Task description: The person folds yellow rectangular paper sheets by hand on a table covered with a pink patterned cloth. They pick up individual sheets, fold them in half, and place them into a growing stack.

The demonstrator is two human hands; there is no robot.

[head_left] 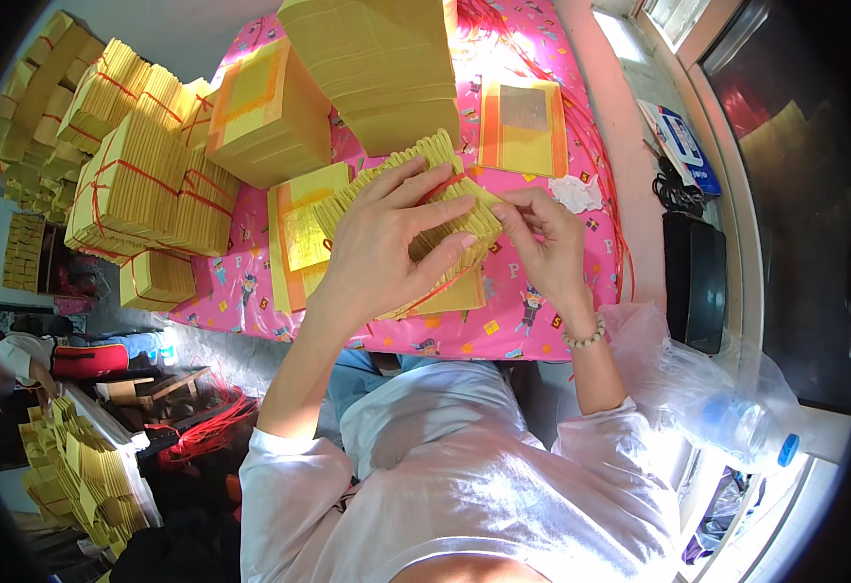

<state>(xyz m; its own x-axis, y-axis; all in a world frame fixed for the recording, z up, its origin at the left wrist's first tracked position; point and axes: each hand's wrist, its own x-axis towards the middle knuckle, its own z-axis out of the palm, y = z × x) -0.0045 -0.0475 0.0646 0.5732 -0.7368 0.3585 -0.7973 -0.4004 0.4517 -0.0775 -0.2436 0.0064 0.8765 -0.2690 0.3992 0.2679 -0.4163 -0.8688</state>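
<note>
A bundle of folded yellow paper lies slantwise on the table in front of me, with red string across it. My left hand grips it from above, fingers spread over the folds and thumb on the near side. At the bundle's right end, my right hand pinches with thumb and forefinger; what is between the tips is too small to make out. Flat yellow sheets with an orange border and gold square lie partly under the bundle and my left hand.
Tall yellow paper stacks stand behind the bundle on the pink patterned tablecloth. Tied bundles are piled at left. Red strings hang along the right edge, near crumpled white tissue. A plastic bottle is lower right; another person lower left.
</note>
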